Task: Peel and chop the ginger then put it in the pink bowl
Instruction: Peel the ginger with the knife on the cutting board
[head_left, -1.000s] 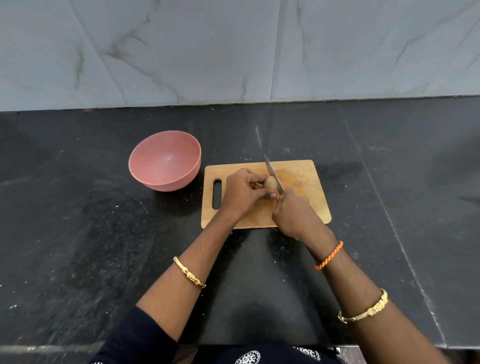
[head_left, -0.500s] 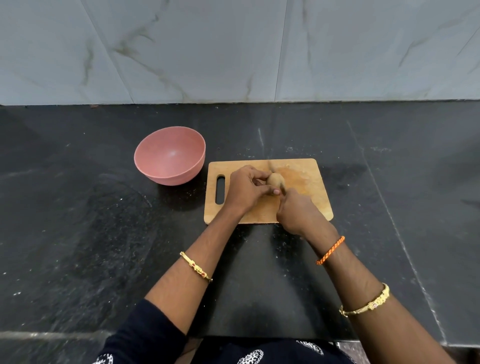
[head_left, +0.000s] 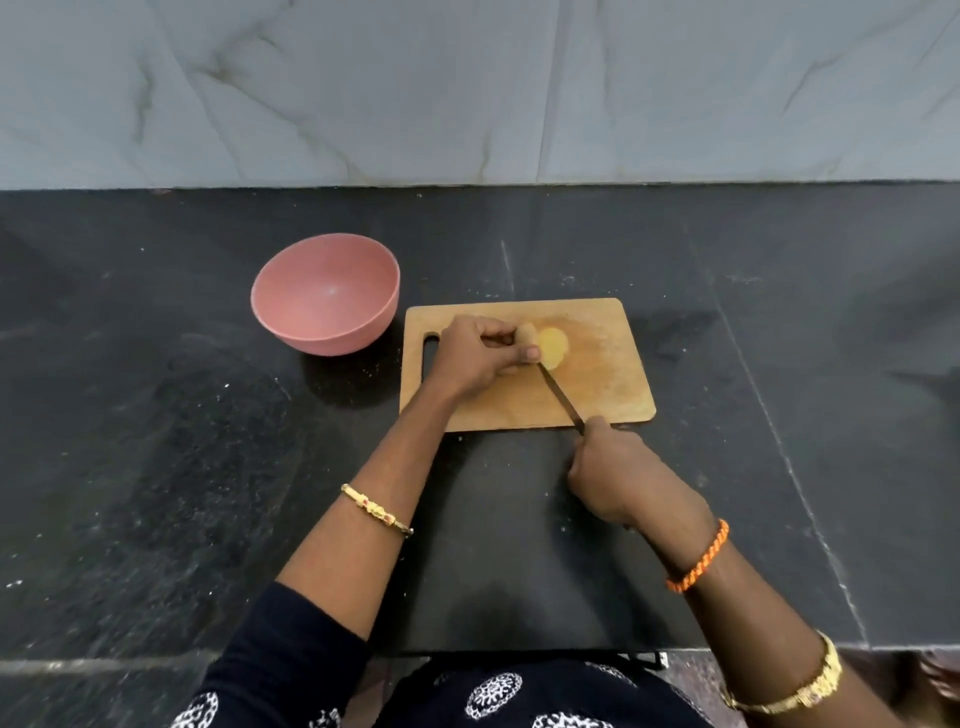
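Observation:
A piece of ginger (head_left: 549, 346) lies on the wooden cutting board (head_left: 613, 379), its pale yellow cut face turned up and to the right. My left hand (head_left: 475, 358) pinches the ginger's brown left end between thumb and fingers. My right hand (head_left: 621, 475) grips the handle of a knife (head_left: 561, 396) just off the board's near edge. The thin blade runs up and left, with its tip at the ginger's lower edge. The pink bowl (head_left: 326, 301) stands to the left of the board with nothing in it.
A black stone counter (head_left: 156, 467) carries everything, and a pale marble wall (head_left: 467, 88) rises behind it. The counter's front edge runs just below my forearms. The board has a handle slot at its left end, beside my left wrist.
My right hand has drawn back toward me with the knife, from right against the ginger to off the board's near edge. The ginger now shows a yellow cut face.

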